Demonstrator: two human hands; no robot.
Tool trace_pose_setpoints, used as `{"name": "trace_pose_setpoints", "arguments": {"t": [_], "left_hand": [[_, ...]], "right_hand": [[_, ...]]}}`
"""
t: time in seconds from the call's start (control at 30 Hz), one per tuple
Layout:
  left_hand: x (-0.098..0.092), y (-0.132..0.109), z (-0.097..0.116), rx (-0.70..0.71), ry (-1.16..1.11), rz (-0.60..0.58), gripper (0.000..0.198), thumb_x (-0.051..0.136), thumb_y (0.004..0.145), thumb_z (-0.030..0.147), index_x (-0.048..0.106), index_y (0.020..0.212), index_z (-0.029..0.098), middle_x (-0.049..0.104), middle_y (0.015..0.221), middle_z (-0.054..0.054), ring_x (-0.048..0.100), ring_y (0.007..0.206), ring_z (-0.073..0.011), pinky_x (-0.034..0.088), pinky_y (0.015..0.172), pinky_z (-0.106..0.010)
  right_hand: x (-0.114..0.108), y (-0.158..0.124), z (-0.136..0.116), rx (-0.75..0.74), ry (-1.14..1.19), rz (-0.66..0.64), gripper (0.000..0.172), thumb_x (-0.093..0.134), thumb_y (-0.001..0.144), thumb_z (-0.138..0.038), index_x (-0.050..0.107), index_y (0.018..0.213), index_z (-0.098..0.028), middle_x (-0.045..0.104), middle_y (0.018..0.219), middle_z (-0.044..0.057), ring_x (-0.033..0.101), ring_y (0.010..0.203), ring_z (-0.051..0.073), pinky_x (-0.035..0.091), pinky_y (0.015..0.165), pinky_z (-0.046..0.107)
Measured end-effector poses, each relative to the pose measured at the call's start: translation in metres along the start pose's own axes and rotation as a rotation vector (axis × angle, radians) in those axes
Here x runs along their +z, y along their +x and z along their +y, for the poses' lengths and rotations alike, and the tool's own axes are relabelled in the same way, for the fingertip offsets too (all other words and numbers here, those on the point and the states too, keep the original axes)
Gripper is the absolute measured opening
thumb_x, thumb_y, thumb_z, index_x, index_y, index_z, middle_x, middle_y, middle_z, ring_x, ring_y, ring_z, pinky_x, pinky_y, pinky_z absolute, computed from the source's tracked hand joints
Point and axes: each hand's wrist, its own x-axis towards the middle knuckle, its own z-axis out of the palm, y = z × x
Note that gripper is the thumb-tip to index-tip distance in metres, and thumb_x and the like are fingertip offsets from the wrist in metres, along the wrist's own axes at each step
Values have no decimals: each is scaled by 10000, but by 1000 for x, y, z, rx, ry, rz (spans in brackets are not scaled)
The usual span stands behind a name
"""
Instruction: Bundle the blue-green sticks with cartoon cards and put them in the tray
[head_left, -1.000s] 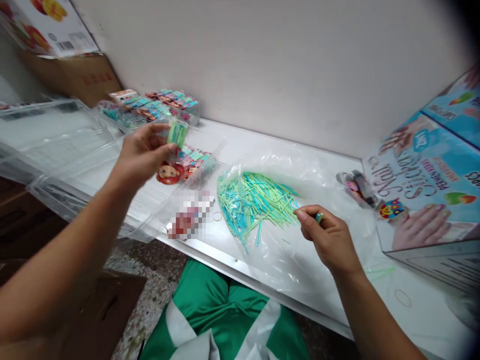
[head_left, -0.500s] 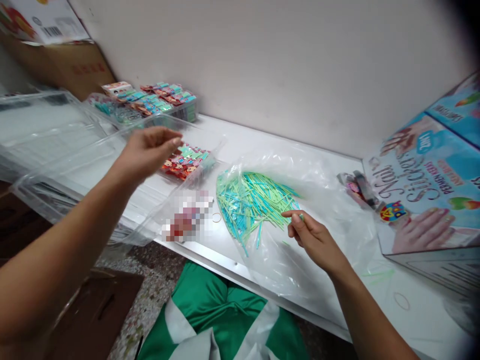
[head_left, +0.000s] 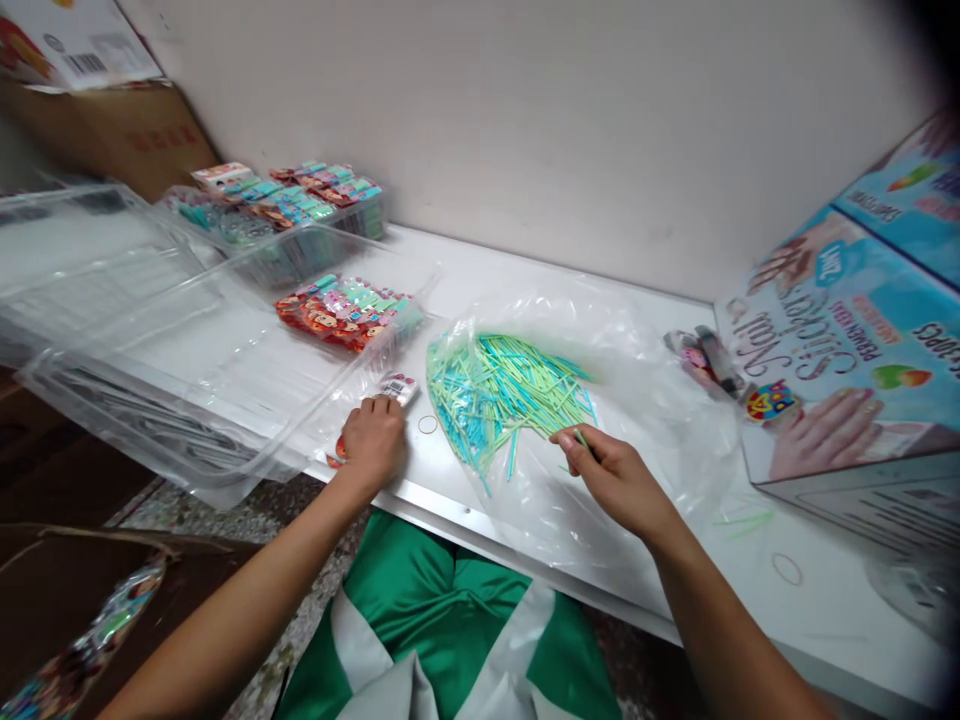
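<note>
My left hand (head_left: pixel 375 440) is closed over a small printed packet (head_left: pixel 397 387) near the table's front edge; its fingertips and most of the packet are hidden. My right hand (head_left: pixel 619 477) pinches a thin green stick (head_left: pixel 583 441) between thumb and fingers, just right of a heap of green and blue plastic sticks (head_left: pixel 517 390). Those sticks lie in and on a spread clear plastic bag (head_left: pixel 652 400). Between the left hand and the heap lies a rubber band (head_left: pixel 427 424).
At left, a clear plastic tray (head_left: pixel 255 460) holds a row of printed packets (head_left: pixel 349 310). Behind it stands a packet-filled container (head_left: pixel 367 210). A nail stickers box (head_left: pixel 840 350) bounds the right side. An open carton (head_left: pixel 187 570) sits low at left.
My left hand has come down from above the tray onto the packet by the table's edge. My right hand has shifted only slightly, still pinching. The view has turned a little.
</note>
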Motion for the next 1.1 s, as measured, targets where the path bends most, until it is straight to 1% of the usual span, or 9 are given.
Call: {"name": "trace_pose_setpoints", "arguments": {"t": [0.2,0.37,0.47,0.57,0.67,0.8,0.87,1.0,1.1], "left_hand": [[0,-7,1,-29,-33,48,245,379,850,185,621,851,145,643,909,-139,553,897,-278,371,704,-355],[0,-6,-3,-68,-103,69,222,428,859,305,598,830,166,633,884,-113,550,867,-268,370,650,-336],[-3,-5,-4,-26,-79,38,260,463,846,389,593,849,164,625,891,-122,544,880,-280,370,669,-338],[-7,-5,-3,32,-64,13,328,392,878,434,593,844,177,624,892,-120,546,876,-275,363,671,-331],[-11,-5,-6,-1,-112,37,359,313,913,410,579,816,189,626,864,-100,562,843,-237,350,644,-302],[-17,-4,-14,-167,-220,195,325,302,920,399,540,852,188,624,785,-60,585,755,-201,333,602,-282],[-18,-3,-15,-213,-273,224,277,334,910,381,533,885,190,627,752,-44,596,722,-200,332,593,-280],[-20,-6,-12,-204,-469,225,213,434,867,318,546,981,177,658,810,-49,621,746,-206,384,632,-281],[-34,-15,-6,-203,-788,309,340,514,833,313,516,1147,181,665,891,-44,630,809,-192,440,708,-284]], "right_hand": [[-3,-4,8,6,-6,23,321,410,897,-455,594,872,-194,473,631,-19,453,589,125,366,588,251],[0,-7,15,12,0,15,308,420,892,-450,596,868,-199,484,632,-19,455,596,126,369,577,244],[3,-8,16,12,4,-4,306,420,890,-453,592,866,-202,489,639,-23,453,603,126,365,578,243],[5,-9,15,-2,-5,-40,313,401,899,-448,580,844,-198,478,636,-27,444,602,124,358,578,242],[6,-9,12,-16,-17,-45,320,387,905,-447,574,841,-194,465,630,-25,432,596,125,354,571,243],[7,-7,10,-18,-20,-44,325,378,906,-455,565,851,-195,452,631,-25,426,592,125,361,581,247],[10,-5,8,-29,-15,-36,324,376,905,-455,564,852,-197,457,636,-22,432,598,128,368,587,248],[19,-1,1,-75,-11,-29,308,383,905,-435,571,828,-204,483,643,-19,456,617,133,375,599,249],[29,2,-11,-95,18,-30,297,414,893,-434,591,824,-205,540,678,-10,494,645,138,390,630,253]]}}
